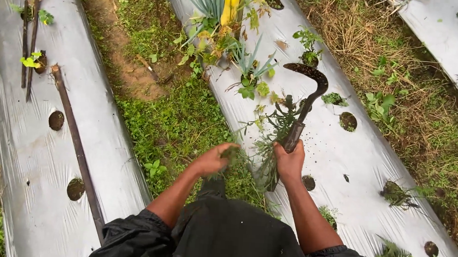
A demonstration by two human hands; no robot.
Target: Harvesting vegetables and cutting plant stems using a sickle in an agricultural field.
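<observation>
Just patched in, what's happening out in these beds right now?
A person stands between plastic-covered beds. The right hand grips a curved sickle by its handle, blade raised over the silver mulch sheet, with uprooted weeds bunched against it. The left hand grasps a tuft of greenery beside the bed's edge. Small weeds sprout from several planting holes.

I see silver-grey plastic mulch sheet (340,147) dotted with round dark-brown planting holes (56,120) in the middle and left of the frame. The sickle (307,99) near centre is dull brown-black, flecked with soil. Two bright yellow fruits (230,4) hang at the top. The weeds (271,142) are pale green, the furrow grass (175,125) deeper green, and the straw (428,115) at right tan. My sleeves (135,240) are black.
</observation>
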